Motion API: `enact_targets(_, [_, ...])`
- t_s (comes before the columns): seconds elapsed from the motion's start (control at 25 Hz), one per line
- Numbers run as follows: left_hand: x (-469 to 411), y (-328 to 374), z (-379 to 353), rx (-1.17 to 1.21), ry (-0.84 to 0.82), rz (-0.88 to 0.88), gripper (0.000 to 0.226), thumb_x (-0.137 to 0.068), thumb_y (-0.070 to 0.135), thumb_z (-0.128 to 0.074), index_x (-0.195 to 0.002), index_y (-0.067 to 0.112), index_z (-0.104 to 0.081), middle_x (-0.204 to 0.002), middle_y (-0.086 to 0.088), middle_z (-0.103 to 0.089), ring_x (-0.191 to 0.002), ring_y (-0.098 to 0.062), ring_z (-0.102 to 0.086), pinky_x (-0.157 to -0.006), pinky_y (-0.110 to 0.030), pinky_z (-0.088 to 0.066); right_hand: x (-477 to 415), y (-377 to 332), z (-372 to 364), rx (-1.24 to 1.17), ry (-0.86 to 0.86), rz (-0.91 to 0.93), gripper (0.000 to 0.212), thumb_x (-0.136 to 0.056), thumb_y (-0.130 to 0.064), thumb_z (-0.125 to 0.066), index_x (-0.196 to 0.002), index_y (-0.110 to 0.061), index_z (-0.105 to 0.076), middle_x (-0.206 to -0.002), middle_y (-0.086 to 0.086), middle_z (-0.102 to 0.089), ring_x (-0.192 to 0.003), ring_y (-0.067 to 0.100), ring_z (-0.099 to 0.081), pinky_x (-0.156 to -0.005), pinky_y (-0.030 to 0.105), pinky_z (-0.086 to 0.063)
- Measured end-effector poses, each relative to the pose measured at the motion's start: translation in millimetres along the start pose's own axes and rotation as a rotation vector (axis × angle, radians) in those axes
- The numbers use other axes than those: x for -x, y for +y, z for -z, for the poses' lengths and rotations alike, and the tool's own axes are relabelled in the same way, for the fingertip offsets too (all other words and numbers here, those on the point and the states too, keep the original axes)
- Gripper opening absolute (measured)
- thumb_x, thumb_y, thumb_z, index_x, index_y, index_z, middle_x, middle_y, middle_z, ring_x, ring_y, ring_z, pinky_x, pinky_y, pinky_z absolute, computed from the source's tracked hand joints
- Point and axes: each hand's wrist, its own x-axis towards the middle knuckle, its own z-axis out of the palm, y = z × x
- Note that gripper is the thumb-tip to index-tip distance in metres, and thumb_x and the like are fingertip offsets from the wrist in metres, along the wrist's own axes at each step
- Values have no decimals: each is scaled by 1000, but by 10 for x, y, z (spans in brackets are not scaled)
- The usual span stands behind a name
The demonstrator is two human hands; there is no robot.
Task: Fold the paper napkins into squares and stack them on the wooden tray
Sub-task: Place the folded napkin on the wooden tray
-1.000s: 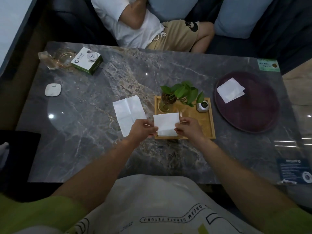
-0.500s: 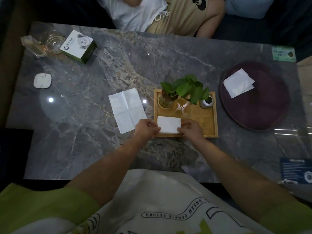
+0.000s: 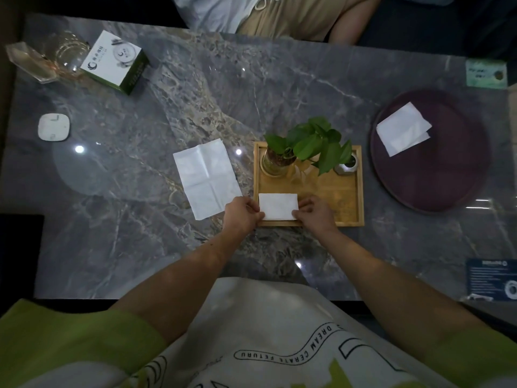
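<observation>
A folded white napkin [image 3: 278, 206] lies flat in the near left corner of the wooden tray [image 3: 347, 203]. My left hand [image 3: 242, 217] pinches its left edge and my right hand [image 3: 314, 212] pinches its right edge. An unfolded napkin [image 3: 206, 177] with crease lines lies on the marble table just left of the tray. Another napkin [image 3: 402, 128] rests on a dark purple round plate [image 3: 436, 177] at the right.
A potted green plant [image 3: 305, 147] in a glass and a small grey pot [image 3: 347, 166] stand on the tray's far half. A green-and-white box [image 3: 114, 61], clear glass items [image 3: 42, 58] and a white square puck [image 3: 53, 126] sit far left. A seated person [image 3: 279, 15] is across the table.
Both hands lowered the folded napkin from above the tray's near edge down flat onto the tray. The camera tilted downward.
</observation>
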Motion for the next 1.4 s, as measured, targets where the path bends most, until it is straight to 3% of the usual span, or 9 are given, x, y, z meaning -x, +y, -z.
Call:
enact_targets(0.2, [-13,-19,-4,-52,3,-38,18,-75,17,-81,-73,19,-63,-75,-3,-69,-72,-18,-68,-70,-30,-55,-14,35,-30,67,-16,17,27,-75,-14,-78,-96,-11,-62,-76,-2,-62,-84,23,-65,-61,23,-41])
enact_targets(0.32, [8,-45,-2,-117,41,-96,20,-75,22,-80,-76,20,-60,-76,3,-65,-71,-15,-62,-60,-26,-45,5,68,-16,153,45,144,37,-77,-21,-76,-108,-11,-59,-99,6,-64,-92,24,-62,-73,29,-47])
enact_targets(0.48, [19,9,19,-400,116,-412,12,-84,30,-70,-92,25,-63,-98,6,-63,-83,-16,-60,-63,-30,-44,49,10,-13,448,92,463,42,-84,-32,-67,-121,-14,-55,-118,11,-53,-102,28,-54,-76,35,-46])
enact_targets(0.56, [-14,47,5,-534,104,-509,15,-87,31,-67,-101,27,-64,-108,7,-61,-92,-18,-61,-66,-33,-46,48,-49,-43,526,42,527,38,-86,-30,-66,-120,-15,-57,-121,10,-51,-109,29,-52,-79,38,-47])
enact_targets(0.68, [-72,60,-37,-661,75,-539,21,-88,29,-67,-109,27,-65,-117,6,-60,-105,-20,-59,-68,-34,-43,27,-103,-93,598,-36,492,34,-89,-29,-63,-121,-19,-57,-123,9,-48,-113,29,-50,-85,40,-48])
enact_targets(0.84, [-125,2,-14,-764,15,-544,25,-89,25,-64,-114,23,-65,-125,3,-58,-117,-22,-51,-73,-40,-49,0,-94,-96,607,-92,442,35,-90,-28,-61,-124,-22,-54,-126,10,-45,-116,29,-49,-88,43,-49])
enact_targets(1.04, [-150,-46,22,-799,15,-569,25,-88,27,-64,-113,22,-64,-122,2,-57,-114,-24,-51,-68,-39,-48,-23,-11,-66,571,-88,425,38,-87,-28,-64,-123,-21,-54,-124,10,-46,-115,30,-49,-85,45,-50])
enact_targets(1.4, [-163,-54,4,-772,5,-548,26,-87,25,-63,-113,21,-62,-122,3,-56,-112,-24,-53,-65,-36,-41,-82,126,16,570,-27,399,42,-81,-32,-69,-119,-21,-55,-121,5,-50,-107,29,-55,-78,36,-46])
